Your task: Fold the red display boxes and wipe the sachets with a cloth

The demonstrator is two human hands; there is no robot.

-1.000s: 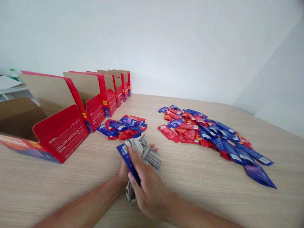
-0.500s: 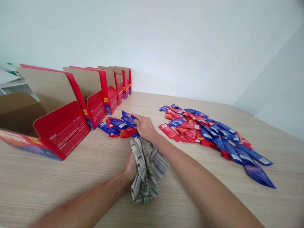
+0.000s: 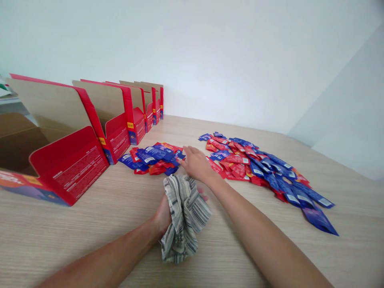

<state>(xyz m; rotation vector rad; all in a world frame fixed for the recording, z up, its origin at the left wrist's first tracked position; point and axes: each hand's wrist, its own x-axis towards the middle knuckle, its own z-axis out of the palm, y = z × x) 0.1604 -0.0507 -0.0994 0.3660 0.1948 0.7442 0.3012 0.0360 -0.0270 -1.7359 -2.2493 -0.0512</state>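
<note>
Tabletop (image 3: 45, 236) with a pale wood grain fills the near part of the view, and two bare forearms reach in over it from the bottom edge. Striped cloth (image 3: 186, 216) in cream, grey and black sits bunched up in the left hand (image 3: 163, 216), which cups it from the left and from underneath; the hand's fingertips show past the cloth's right side, so the fingers are curled around it, though most of them are hidden. Over to the right, a blue packet (image 3: 321, 220) lies at the near tip of the large pile (image 3: 238, 159), where blue and red packets overlap and spread away toward the upper left. At left stands the nearest box (image 3: 75, 168), red outside and brown inside, its top open and its back panel raised. Beyond the cloth, the right hand (image 3: 195, 164) is stretched forward with its fingers loosely extended, apparently holding nothing, at the right edge of the small pile (image 3: 150, 158) of blue and red packets; I cannot tell whether the fingertips touch it. Behind the nearest box, a row of similar boxes (image 3: 118, 136) runs back along the left. The white wall (image 3: 210, 52) rises past the table's far edge.
</note>
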